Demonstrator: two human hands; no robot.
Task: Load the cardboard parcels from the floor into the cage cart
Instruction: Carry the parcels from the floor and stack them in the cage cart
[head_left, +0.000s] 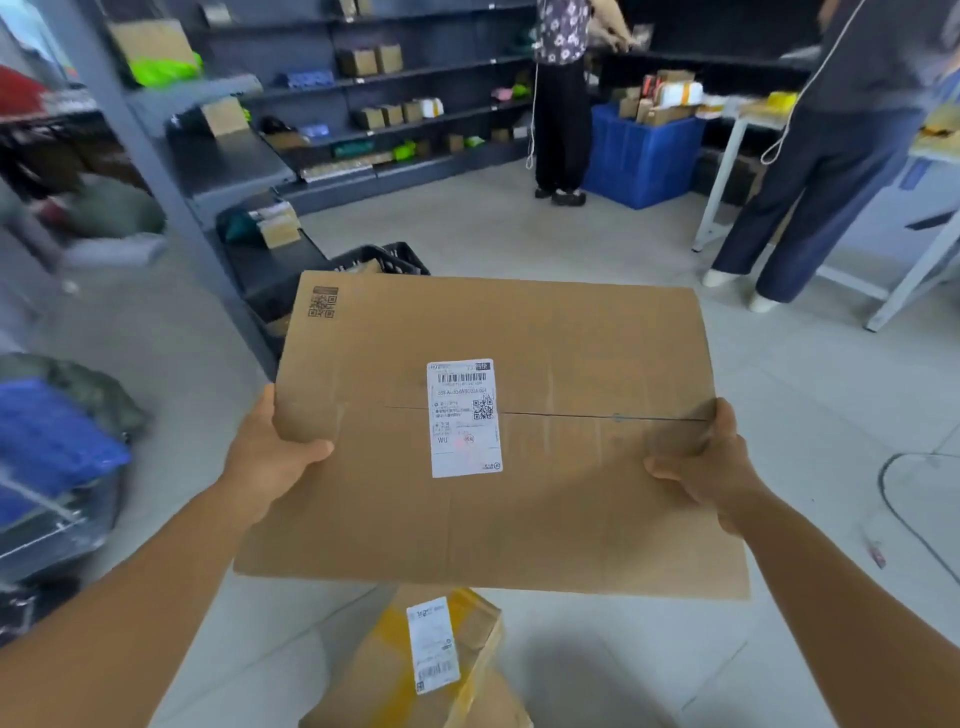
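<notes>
Cardboard parcel (519, 431) held flat above the floor (779, 395) by both hands.

Broad top face turned up toward the camera, long axis running left to right; a white shipping label (464, 418) sits near its centre, long side pointing away from the person. Left hand (270, 457) and right hand (711, 467) grip the opposite short edges, thumbs on top, fingers curled underneath out of sight. Directly below, a second parcel with yellow tape (426, 670) lies on the floor. Beyond stand dark shelves (415, 88), a blue crate (636, 156) and two people.
</notes>
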